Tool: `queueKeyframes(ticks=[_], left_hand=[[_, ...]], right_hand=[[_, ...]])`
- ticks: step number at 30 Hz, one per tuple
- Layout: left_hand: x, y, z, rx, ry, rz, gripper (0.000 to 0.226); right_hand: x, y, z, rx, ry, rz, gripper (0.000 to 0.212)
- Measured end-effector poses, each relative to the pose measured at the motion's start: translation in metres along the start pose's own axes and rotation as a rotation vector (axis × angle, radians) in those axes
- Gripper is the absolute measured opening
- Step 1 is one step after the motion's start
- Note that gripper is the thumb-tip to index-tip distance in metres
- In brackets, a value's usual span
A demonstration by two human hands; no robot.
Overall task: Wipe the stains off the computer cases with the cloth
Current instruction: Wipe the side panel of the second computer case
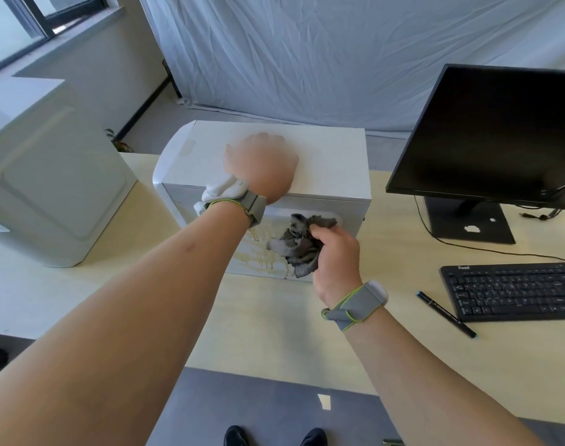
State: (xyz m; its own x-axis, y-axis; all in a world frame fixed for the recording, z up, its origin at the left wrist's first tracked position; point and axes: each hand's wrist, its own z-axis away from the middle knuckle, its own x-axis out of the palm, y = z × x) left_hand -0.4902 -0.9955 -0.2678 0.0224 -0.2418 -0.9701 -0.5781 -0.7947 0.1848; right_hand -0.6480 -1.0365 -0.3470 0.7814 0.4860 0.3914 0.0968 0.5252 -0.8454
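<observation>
A white computer case (332, 149) lies on the light wooden desk (178, 310), its near side panel streaked with brownish drip stains (258, 255). My left hand (262, 165) rests flat on the case's top, blurred. My right hand (336, 255) grips a crumpled grey cloth (299, 246) and holds it against the stained side panel. A second white computer case (56, 188) stands on the desk at the left, apart from both hands.
A black monitor (487, 133) on its stand is at the right, with cables trailing behind. A black keyboard (513, 291) and a black pen (445, 313) lie at the front right. A white sheet hangs behind the desk.
</observation>
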Motion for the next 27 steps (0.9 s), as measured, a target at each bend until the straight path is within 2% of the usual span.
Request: queueKeyframes(ticks=[5,8,12,15,18,21,24,26,27], left_hand=[[0.0,0.001,0.0,-0.013,0.01,0.012,0.049],[0.001,0.001,0.0,-0.022,0.016,0.02,0.048],[0.002,-0.001,-0.002,-0.028,0.027,0.026,0.047],[0.002,-0.001,-0.002,-0.018,0.035,0.026,0.047],[0.004,-0.001,-0.002,-0.018,0.048,0.027,0.046],[0.004,0.0,-0.002,-0.014,0.058,0.028,0.045],[0.006,-0.002,-0.003,-0.019,0.072,0.022,0.044],[0.005,-0.001,-0.002,-0.019,0.064,0.026,0.045],[0.005,-0.001,-0.003,-0.021,0.058,0.027,0.045]], right_hand=[[-0.007,-0.024,0.015,-0.232,-0.136,0.022,0.012],[-0.026,-0.011,0.002,-0.106,-0.145,0.005,0.017],[-0.046,0.044,-0.015,0.177,-0.06,0.204,0.029],[-0.049,0.083,-0.024,0.373,0.021,0.296,0.003],[-0.054,0.125,-0.043,0.569,0.152,0.227,0.012],[-0.046,0.138,-0.058,0.548,0.196,0.259,0.013],[-0.032,0.144,-0.068,0.502,0.212,0.272,0.023],[-0.027,0.136,-0.064,0.447,0.244,0.283,0.007],[-0.025,0.128,-0.061,0.434,0.244,0.26,0.012]])
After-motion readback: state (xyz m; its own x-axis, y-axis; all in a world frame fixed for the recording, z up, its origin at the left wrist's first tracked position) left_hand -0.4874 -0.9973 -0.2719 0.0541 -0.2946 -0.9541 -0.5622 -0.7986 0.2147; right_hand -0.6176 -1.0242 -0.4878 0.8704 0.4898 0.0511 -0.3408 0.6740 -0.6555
